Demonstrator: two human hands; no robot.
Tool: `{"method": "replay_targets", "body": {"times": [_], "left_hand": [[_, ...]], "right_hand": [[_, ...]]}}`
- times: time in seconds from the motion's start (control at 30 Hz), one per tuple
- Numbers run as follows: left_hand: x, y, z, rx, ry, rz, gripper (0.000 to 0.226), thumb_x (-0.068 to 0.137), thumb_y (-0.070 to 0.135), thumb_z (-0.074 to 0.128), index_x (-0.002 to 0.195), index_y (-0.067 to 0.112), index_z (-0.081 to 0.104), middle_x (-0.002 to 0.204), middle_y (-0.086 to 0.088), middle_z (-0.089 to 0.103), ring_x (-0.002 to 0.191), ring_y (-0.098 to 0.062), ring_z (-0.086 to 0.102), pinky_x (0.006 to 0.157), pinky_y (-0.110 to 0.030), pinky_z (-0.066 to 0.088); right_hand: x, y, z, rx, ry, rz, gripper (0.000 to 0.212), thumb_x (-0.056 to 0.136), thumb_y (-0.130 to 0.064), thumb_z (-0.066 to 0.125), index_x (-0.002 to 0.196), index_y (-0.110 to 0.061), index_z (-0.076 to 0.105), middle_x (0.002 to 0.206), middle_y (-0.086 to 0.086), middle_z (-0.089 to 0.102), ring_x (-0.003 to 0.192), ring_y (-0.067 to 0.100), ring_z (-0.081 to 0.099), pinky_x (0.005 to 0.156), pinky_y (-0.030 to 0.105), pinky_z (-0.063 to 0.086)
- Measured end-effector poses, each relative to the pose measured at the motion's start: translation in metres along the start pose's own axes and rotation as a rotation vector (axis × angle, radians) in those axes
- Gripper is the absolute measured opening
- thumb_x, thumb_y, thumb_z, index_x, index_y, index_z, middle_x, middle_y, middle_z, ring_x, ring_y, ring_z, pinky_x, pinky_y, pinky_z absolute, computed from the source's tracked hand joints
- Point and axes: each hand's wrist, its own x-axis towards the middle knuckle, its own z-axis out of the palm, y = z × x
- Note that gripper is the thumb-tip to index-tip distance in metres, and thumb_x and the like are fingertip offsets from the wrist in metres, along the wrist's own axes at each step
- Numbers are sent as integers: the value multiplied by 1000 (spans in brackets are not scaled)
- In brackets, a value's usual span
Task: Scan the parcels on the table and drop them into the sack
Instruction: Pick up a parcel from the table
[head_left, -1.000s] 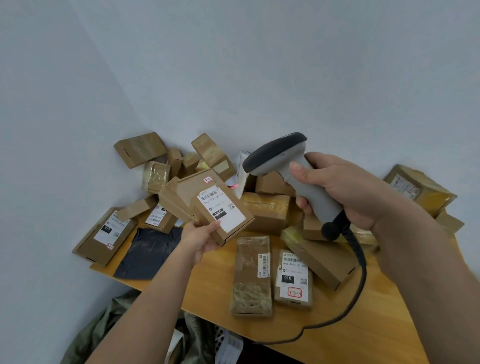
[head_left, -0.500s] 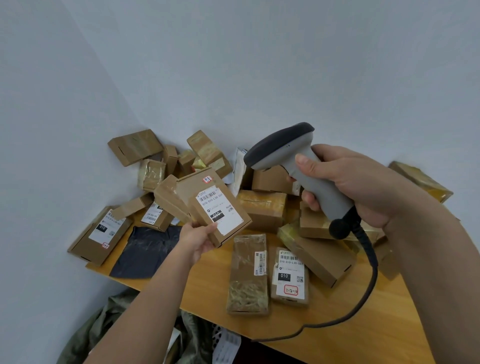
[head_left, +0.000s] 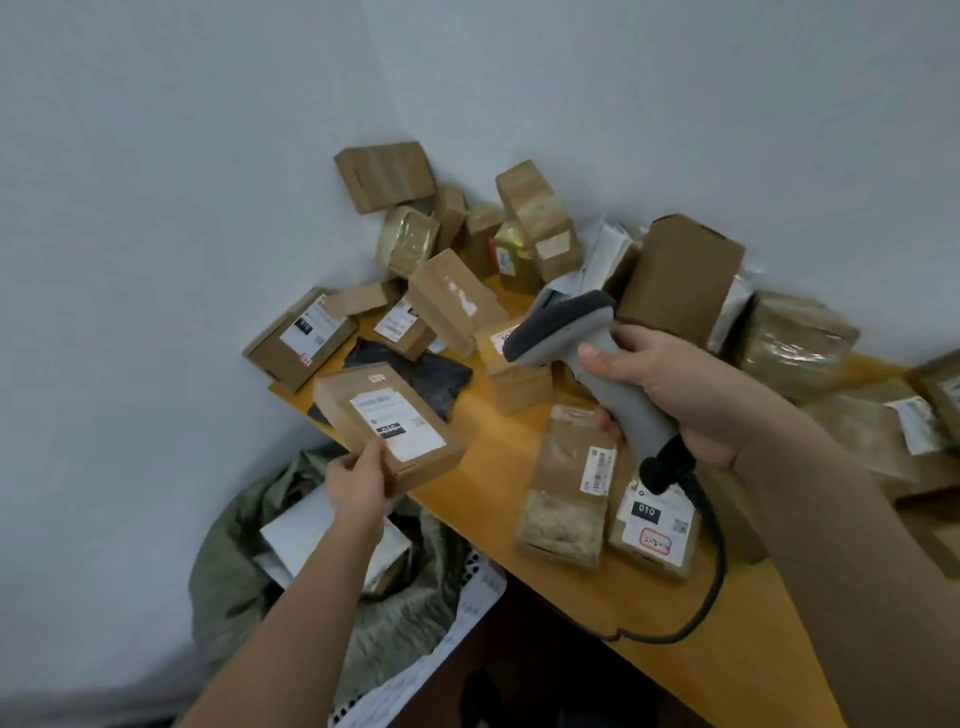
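Held parcel: While the left hand (head_left: 358, 480) gripped it by its near end, thumb on the top face and fingers curled underneath, the flat brown cardboard box (head_left: 387, 423) showed a white shipping label with a black "010" patch and a small red-and-white sticker near its far end.
Parcel position: it hung in the air over the left edge of the wooden surface (head_left: 498, 452), above and just beyond the sack.
Parcel axis: its long side ran from far-left to near-right, label face up and tilted toward the camera; the print was blurred.
Scanner: the right hand (head_left: 670, 384) was closed round the grey handle of the barcode scanner (head_left: 587, 353), whose dark head pointed left over the surface; a black cable (head_left: 711, 561) ran from the handle's base down across the wood.
Sack: a green woven sack (head_left: 234, 561) stood open on the floor below the surface's left edge, holding a white flat packet (head_left: 296, 530) and other parcels that were partly hidden by the left arm.
Surface load: many brown boxes were heaped against the wall corner; a black poly bag (head_left: 426, 374) lay flat just behind the held box; a taped carton with a barcode sticker (head_left: 566, 483) and a labelled box marked "010" (head_left: 654, 525) lay side by side under the scanner.
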Motion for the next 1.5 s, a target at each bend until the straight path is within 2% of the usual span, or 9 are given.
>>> {"method": "replay_targets", "body": {"times": [0.17, 0.4, 0.53, 0.63, 0.83, 1.0, 1.23, 1.37, 1.5], "left_hand": [[62, -36, -83, 25, 215, -221, 68, 88, 41, 64, 136, -4, 45, 127, -18, 55, 114, -37, 55, 88, -42, 47], [140, -93, -129, 64, 131, -392, 62, 94, 30, 62, 139, -7, 41, 134, -24, 52, 115, -42, 55, 94, -48, 50], [173, -108, -133, 185, 78, -426, 59, 99, 36, 53, 136, -8, 43, 132, -24, 54, 108, -39, 56, 80, -39, 45], [183, -112, -128, 245, -18, -410, 51, 97, 27, 57, 136, -5, 46, 132, -20, 55, 117, -39, 54, 91, -39, 46], [162, -82, -78, 529, -179, -49, 34, 85, 27, 55, 105, 0, 59, 110, -24, 61, 107, -41, 57, 95, -50, 49], [102, -40, -5, 780, -539, 374, 46, 96, 21, 56, 137, 4, 42, 140, -14, 40, 109, -21, 49, 85, -30, 41], [-6, -62, 88, 1106, -916, 715, 43, 92, 27, 55, 132, 15, 44, 132, -6, 42, 125, -30, 44, 98, -40, 45], [-53, -92, 121, 1257, -866, 684, 70, 84, 39, 61, 145, 23, 31, 154, -16, 13, 139, -41, 15, 115, -50, 25], [-77, -114, 144, 1343, -801, 458, 107, 72, 69, 66, 154, 28, 12, 159, -16, -15, 145, -46, -4, 116, -60, 12]], "right_hand": [[36, 17, 67, -72, -77, 56, 29, 96, -29, 60, 121, -15, 53, 101, 14, 56, 60, 17, 60, 56, 32, 49], [85, 36, 151, -47, -56, 169, 27, 95, -28, 61, 118, -14, 55, 108, 16, 58, 59, 17, 61, 57, 34, 48], [105, 50, 175, -48, 6, 214, 28, 95, -27, 61, 118, -13, 54, 113, 20, 60, 56, 16, 61, 54, 33, 48], [111, 58, 178, -66, 58, 241, 30, 95, -27, 61, 119, -10, 55, 107, 23, 62, 57, 18, 61, 56, 35, 49], [100, 51, 153, -11, 212, 240, 37, 95, -28, 62, 127, -12, 52, 108, 20, 62, 60, 19, 62, 60, 36, 49], [72, 39, 106, 74, 393, 151, 36, 97, -23, 59, 130, -13, 49, 98, 13, 59, 58, 17, 59, 53, 29, 51], [16, 57, 27, 172, 538, 148, 37, 97, -26, 59, 130, -16, 47, 106, 13, 58, 61, 17, 61, 56, 30, 52], [-11, 72, -17, 162, 583, 149, 37, 96, -27, 60, 130, -17, 49, 107, 12, 59, 65, 18, 62, 56, 30, 52], [-35, 85, -55, 166, 614, 165, 35, 97, -29, 60, 128, -19, 49, 103, 10, 60, 66, 18, 62, 50, 26, 51]]}}
